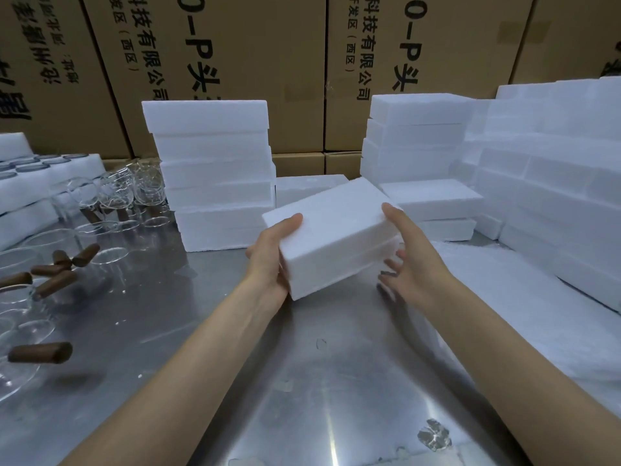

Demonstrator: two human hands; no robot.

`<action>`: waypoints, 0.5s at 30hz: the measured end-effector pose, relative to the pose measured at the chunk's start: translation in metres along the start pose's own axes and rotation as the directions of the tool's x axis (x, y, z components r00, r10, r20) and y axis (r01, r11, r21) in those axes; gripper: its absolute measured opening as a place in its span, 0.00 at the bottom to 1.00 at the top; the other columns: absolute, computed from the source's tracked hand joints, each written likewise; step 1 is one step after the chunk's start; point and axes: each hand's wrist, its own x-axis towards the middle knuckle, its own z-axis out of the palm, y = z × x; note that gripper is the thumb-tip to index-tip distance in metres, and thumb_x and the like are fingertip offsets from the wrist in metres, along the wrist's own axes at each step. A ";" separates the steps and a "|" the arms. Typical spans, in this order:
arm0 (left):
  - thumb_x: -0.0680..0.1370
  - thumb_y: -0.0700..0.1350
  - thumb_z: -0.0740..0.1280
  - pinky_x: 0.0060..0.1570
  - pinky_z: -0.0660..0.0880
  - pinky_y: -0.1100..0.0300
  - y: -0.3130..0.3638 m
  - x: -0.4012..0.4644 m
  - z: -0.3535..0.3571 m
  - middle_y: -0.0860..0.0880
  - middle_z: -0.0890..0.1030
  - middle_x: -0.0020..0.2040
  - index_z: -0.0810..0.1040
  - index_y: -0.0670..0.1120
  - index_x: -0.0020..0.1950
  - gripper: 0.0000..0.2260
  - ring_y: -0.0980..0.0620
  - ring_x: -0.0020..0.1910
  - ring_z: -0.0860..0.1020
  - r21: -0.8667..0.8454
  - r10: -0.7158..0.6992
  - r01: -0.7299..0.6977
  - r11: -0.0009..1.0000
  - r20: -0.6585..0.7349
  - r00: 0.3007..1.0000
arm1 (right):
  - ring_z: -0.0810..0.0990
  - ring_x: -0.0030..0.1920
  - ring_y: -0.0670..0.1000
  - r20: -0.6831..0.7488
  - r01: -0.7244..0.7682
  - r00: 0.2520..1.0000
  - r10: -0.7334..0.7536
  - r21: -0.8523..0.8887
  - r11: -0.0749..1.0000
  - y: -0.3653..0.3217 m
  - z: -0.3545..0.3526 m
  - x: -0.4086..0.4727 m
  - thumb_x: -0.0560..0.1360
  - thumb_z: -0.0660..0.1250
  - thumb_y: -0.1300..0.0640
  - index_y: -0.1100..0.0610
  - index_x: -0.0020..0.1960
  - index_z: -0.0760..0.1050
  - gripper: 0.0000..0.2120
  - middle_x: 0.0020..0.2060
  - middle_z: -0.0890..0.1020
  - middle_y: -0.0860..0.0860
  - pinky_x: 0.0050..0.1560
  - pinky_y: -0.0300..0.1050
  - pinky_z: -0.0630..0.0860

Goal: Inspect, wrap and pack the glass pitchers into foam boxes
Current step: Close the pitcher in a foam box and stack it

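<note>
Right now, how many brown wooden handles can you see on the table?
7 handles: four clustered at the left, one nearer the camera, two farther back among the glass pitchers. Others may be hidden.

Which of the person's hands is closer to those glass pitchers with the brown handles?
Left. The left hand holds the near-left end of the foam box, on the side of the glass pitchers. The right hand is at the box's far side, farther away.

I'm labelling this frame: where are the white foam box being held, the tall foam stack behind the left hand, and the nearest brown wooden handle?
White foam box (pixel 331 230), head view: top face.
Tall foam stack (pixel 215 169), head view: front side.
Brown wooden handle (pixel 40 353), head view: middle.
</note>
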 end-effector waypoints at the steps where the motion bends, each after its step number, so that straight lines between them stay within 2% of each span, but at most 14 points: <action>1: 0.69 0.46 0.74 0.57 0.77 0.45 0.000 0.001 0.004 0.43 0.81 0.59 0.68 0.45 0.70 0.31 0.41 0.57 0.80 -0.010 0.006 -0.006 1.000 0.003 1.000 | 0.74 0.54 0.54 0.049 -0.047 0.998 0.046 0.032 0.998 -0.001 0.000 -0.002 0.65 0.75 0.42 0.49 0.57 0.67 0.27 0.53 0.75 0.49 0.57 0.54 0.68; 3: 0.69 0.47 0.74 0.58 0.76 0.43 -0.002 0.004 0.013 0.43 0.81 0.59 0.68 0.45 0.69 0.31 0.41 0.57 0.80 -0.009 0.007 -0.007 1.000 0.014 1.000 | 0.78 0.50 0.53 0.138 -0.099 0.986 0.088 0.077 0.992 -0.001 0.001 -0.006 0.64 0.76 0.44 0.47 0.50 0.71 0.21 0.51 0.78 0.50 0.51 0.53 0.75; 5: 0.69 0.48 0.75 0.58 0.76 0.43 -0.002 0.009 0.025 0.43 0.81 0.59 0.68 0.45 0.69 0.31 0.41 0.57 0.80 0.018 0.005 -0.005 1.000 0.021 1.000 | 0.80 0.50 0.54 0.126 -0.093 0.989 0.077 0.131 0.987 -0.005 0.000 -0.005 0.65 0.77 0.47 0.48 0.49 0.71 0.19 0.50 0.80 0.51 0.38 0.49 0.78; 6: 0.69 0.49 0.75 0.58 0.77 0.45 -0.001 0.012 0.031 0.43 0.81 0.59 0.68 0.45 0.70 0.32 0.42 0.57 0.80 0.041 0.008 -0.009 0.999 0.028 1.000 | 0.80 0.50 0.54 0.097 -0.082 0.993 0.067 0.162 0.983 -0.009 -0.001 -0.003 0.65 0.76 0.48 0.49 0.49 0.70 0.19 0.50 0.80 0.52 0.37 0.48 0.78; 8: 0.69 0.52 0.76 0.55 0.78 0.50 0.003 0.016 0.047 0.44 0.80 0.60 0.65 0.46 0.72 0.35 0.44 0.56 0.80 0.096 0.020 -0.027 0.995 0.081 0.997 | 0.80 0.49 0.54 0.048 -0.048 0.998 0.039 0.211 0.976 -0.023 -0.004 0.002 0.66 0.76 0.49 0.51 0.48 0.71 0.18 0.49 0.80 0.54 0.41 0.48 0.80; 10: 0.67 0.59 0.75 0.59 0.76 0.50 0.008 0.020 0.064 0.45 0.77 0.64 0.59 0.48 0.76 0.43 0.45 0.59 0.78 0.139 0.030 -0.054 0.989 0.170 0.985 | 0.80 0.49 0.54 0.010 -0.005 1.000 0.003 0.244 0.970 -0.044 -0.007 0.011 0.66 0.76 0.49 0.52 0.50 0.71 0.18 0.50 0.79 0.54 0.41 0.48 0.80; 12: 0.64 0.65 0.72 0.66 0.70 0.50 0.014 0.028 0.080 0.46 0.68 0.72 0.52 0.50 0.78 0.50 0.45 0.67 0.72 0.191 0.049 -0.093 0.977 0.224 0.973 | 0.79 0.50 0.54 -0.045 0.021 0.999 -0.008 0.296 0.955 -0.068 -0.012 0.021 0.65 0.76 0.49 0.52 0.53 0.71 0.21 0.50 0.77 0.54 0.44 0.50 0.80; 15: 0.67 0.69 0.66 0.72 0.57 0.47 0.013 0.041 0.100 0.51 0.56 0.77 0.47 0.54 0.79 0.48 0.45 0.75 0.58 0.355 0.109 -0.214 0.910 0.293 0.950 | 0.76 0.47 0.54 -0.178 0.053 0.984 0.004 0.316 0.947 -0.102 -0.022 0.038 0.63 0.76 0.47 0.53 0.47 0.70 0.20 0.47 0.75 0.53 0.47 0.52 0.80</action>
